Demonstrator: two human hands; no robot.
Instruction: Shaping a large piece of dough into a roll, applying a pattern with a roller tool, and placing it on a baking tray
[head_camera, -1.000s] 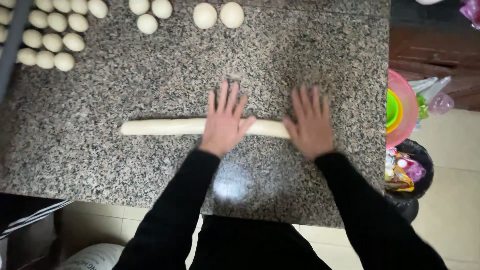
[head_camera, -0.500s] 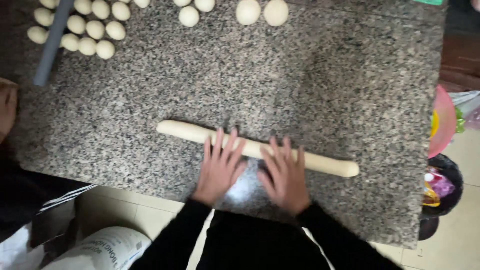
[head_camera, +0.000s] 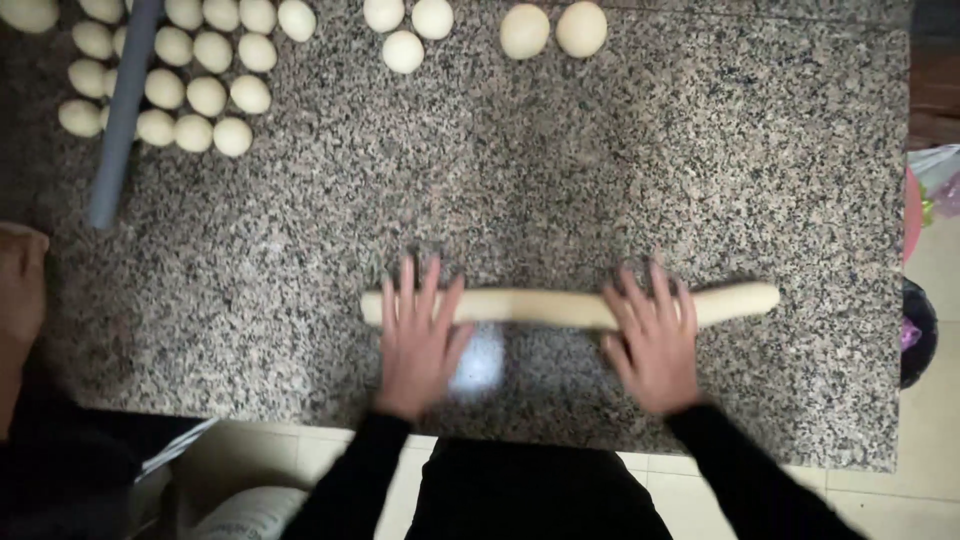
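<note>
Hands spread wider apart than half second ago, dough rope now lying level, not slanted. Left hand flat, fingers splayed, pressing rope's left end; right hand same, near right end. Rope sits near edge of speckled granite counter. Dough balls clustered far left, grey pipe across them.

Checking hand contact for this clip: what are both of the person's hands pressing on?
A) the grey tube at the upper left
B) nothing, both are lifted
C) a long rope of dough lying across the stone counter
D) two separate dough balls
C: the left hand and right hand lie flat, fingers spread, on the dough rope stretched across the granite counter.
</note>
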